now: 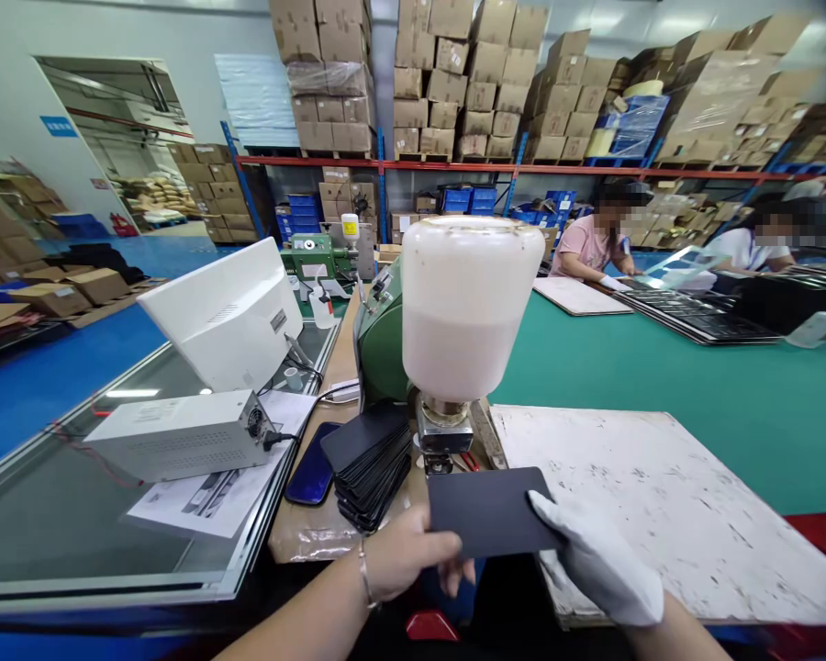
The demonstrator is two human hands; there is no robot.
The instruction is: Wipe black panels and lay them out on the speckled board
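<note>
A dark card [488, 509] is pinched at both ends by the bare left hand [406, 555] and gloved right hand [596, 560], just below the white-jar machine [469, 303].

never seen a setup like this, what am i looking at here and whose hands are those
This is one picture from a camera worn on a person's head, looking forward and down at that person's own hands. There is no robot. The left hand is bare, and the right hand wears a white glove. Together they hold a thin black card by its two ends. Just behind it stands a big white jar on a metal fitting, next to a green machine and a stack of similar black cards. Also on the bench are a scuffed white board, a dark phone, a grey box and a white monitor seen from behind. Two other people sit at the far green table.
</note>
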